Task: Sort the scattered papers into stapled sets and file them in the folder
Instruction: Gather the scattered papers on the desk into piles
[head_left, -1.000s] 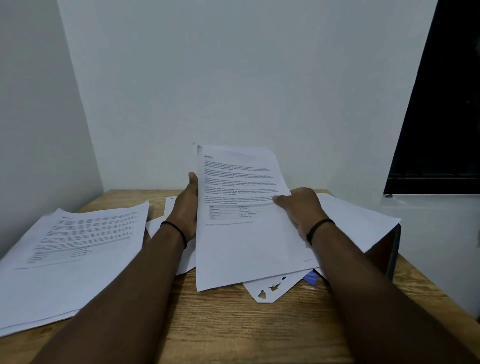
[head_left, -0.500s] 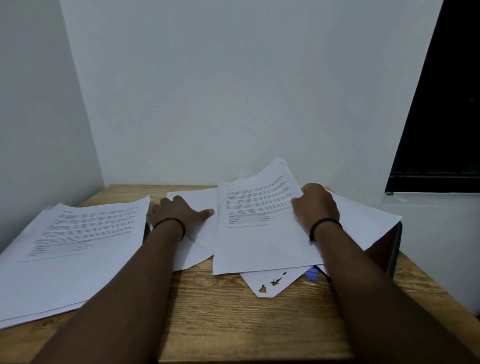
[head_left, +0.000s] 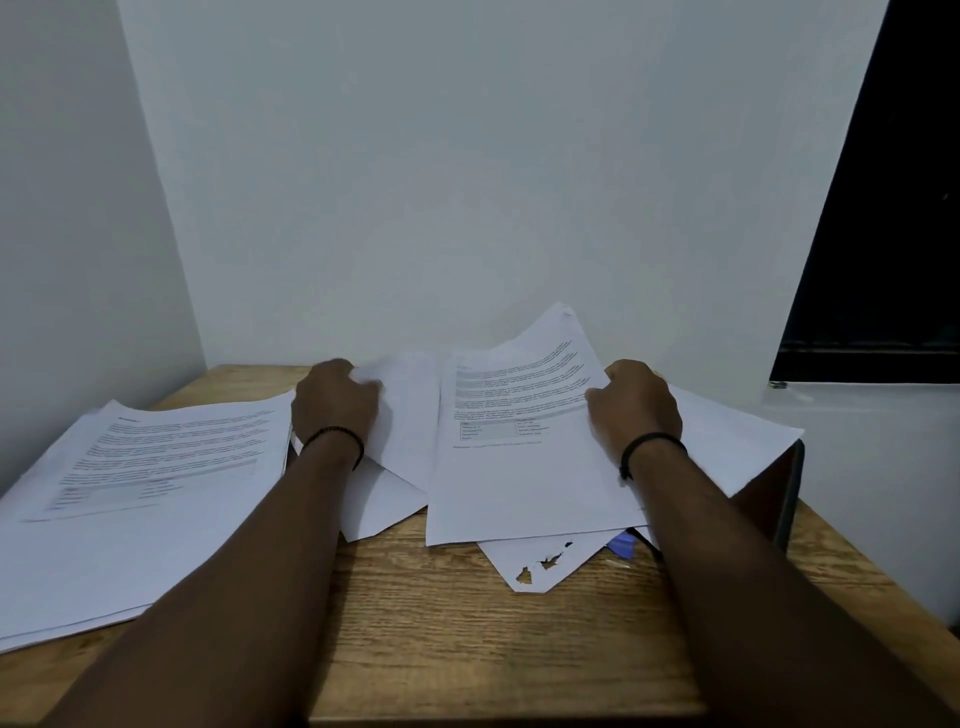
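Note:
White printed sheets lie scattered over a wooden desk (head_left: 467, 623). My right hand (head_left: 636, 405) holds the right edge of a printed page (head_left: 519, 467) with text and a small table, which lies at the desk's middle with its far corner curled up. My left hand (head_left: 335, 402) grips the top edge of a blank sheet (head_left: 410, 410) just left of that page. A separate pile of printed papers (head_left: 145, 478) covers the desk's left side. A sheet with torn holes (head_left: 540, 564) pokes out under the middle page.
A blue object (head_left: 621, 545) peeks out beneath the papers at the right. More white sheets (head_left: 727, 441) overhang the desk's right edge above a dark upright panel (head_left: 784, 493). White walls close in behind and on the left; a dark window is at the right.
The printed page, held up in both hands a second ago, now lies on the desk. My left hand moved left and has curled onto the blank sheet's top edge.

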